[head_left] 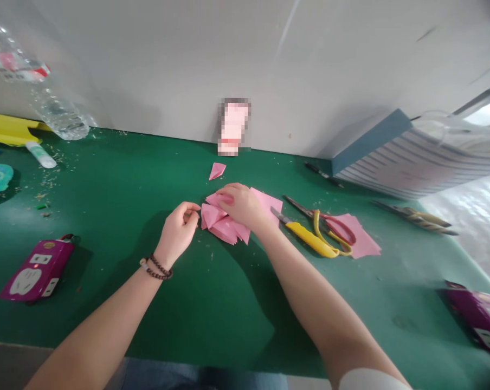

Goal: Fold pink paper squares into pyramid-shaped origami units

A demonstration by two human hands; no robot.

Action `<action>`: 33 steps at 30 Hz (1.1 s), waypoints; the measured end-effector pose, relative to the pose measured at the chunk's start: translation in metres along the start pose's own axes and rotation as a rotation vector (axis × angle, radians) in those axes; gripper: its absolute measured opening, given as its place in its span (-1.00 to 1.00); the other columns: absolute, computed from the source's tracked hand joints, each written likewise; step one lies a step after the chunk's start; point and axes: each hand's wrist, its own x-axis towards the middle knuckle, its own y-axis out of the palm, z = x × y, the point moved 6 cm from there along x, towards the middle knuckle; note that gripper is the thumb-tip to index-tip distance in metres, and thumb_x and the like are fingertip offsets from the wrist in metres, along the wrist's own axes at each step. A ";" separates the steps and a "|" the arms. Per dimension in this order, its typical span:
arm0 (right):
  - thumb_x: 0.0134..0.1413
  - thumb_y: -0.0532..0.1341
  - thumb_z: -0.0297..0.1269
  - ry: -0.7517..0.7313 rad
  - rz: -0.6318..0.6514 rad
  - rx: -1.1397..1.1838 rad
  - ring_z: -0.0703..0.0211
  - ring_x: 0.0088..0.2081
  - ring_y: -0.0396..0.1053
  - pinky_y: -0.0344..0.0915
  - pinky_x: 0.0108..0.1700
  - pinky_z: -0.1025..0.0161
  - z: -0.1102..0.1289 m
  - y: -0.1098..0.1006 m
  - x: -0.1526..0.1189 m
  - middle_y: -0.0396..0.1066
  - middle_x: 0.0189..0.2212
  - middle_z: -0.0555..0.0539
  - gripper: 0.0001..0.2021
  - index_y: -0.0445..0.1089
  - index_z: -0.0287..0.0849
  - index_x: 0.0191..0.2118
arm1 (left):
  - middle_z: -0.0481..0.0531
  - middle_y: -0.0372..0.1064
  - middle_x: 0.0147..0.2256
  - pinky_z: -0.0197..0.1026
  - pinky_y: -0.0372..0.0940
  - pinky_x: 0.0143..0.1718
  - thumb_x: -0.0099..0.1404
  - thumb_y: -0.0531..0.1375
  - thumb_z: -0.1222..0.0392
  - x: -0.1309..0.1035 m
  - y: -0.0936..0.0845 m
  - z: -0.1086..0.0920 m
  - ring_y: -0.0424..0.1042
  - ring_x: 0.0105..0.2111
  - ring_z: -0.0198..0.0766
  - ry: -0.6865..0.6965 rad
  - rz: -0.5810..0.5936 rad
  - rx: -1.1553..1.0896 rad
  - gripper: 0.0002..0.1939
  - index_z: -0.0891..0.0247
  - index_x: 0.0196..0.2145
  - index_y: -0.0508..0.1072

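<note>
Pressing flat at frame centre: right hand (242,206) spread over folded pink paper (223,223), pinning it steady; left hand (179,228) pinching narrow at its edge; scissors (330,230) just right.

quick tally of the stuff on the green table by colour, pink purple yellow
Pink: 4, the folded pink paper pieces under both hands, a flat pink sheet, a small pink scrap, a pink sheet under the scissors
Purple: 2, the purple power strip at the left, another purple power strip at the right
Yellow: 2, the yellow utility knife, the yellow-handled scissors
Total: 8
</note>
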 end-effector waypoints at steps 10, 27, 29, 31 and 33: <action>0.14 0.11 -0.36 0.098 0.018 -0.054 0.09 -0.20 0.44 0.26 -0.28 0.26 -0.008 -0.007 0.001 0.53 -0.16 -0.03 -0.76 0.46 -0.05 -0.13 | 0.04 0.45 -0.30 -0.23 0.34 -0.37 0.27 0.06 0.16 -0.001 -0.002 -0.004 0.47 -0.39 -0.26 0.010 -0.014 -0.041 -0.80 0.25 -0.21 0.40; 0.22 0.18 -0.20 0.028 -0.061 0.021 -0.07 0.08 0.34 0.31 0.03 0.05 -0.001 -0.032 0.000 0.49 -0.02 -0.12 -0.68 0.42 -0.12 0.05 | 0.08 0.46 -0.09 -0.09 0.26 0.12 0.28 0.13 0.35 0.077 0.006 -0.047 0.41 -0.01 -0.14 0.178 0.030 0.237 -0.84 0.23 -0.27 0.52; 0.20 0.19 -0.26 0.041 -0.107 0.031 -0.08 0.09 0.32 0.27 0.09 0.03 -0.004 -0.042 0.001 0.50 -0.03 -0.14 -0.70 0.43 -0.15 0.04 | 0.08 0.42 -0.04 -0.08 0.27 0.13 0.32 0.17 0.28 0.100 0.030 -0.060 0.38 0.02 -0.15 0.215 0.111 0.272 -0.88 0.22 -0.21 0.51; 0.19 0.18 -0.31 0.053 -0.140 0.038 -0.08 0.08 0.32 0.25 0.10 0.03 -0.008 -0.049 0.001 0.50 -0.04 -0.14 -0.71 0.43 -0.17 0.02 | 0.15 0.34 0.05 0.02 0.39 -0.04 0.40 0.15 0.08 0.118 0.053 -0.067 0.41 -0.05 -0.14 0.222 0.172 0.287 -0.68 0.24 0.04 0.38; 0.18 0.18 -0.33 0.063 -0.161 0.046 -0.07 0.07 0.33 0.26 0.09 0.03 -0.012 -0.053 0.001 0.50 -0.04 -0.13 -0.72 0.43 -0.16 0.01 | 0.15 0.34 0.05 0.02 0.39 -0.05 0.40 0.15 0.08 0.131 0.066 -0.068 0.41 -0.06 -0.14 0.208 0.198 0.267 -0.67 0.25 0.05 0.37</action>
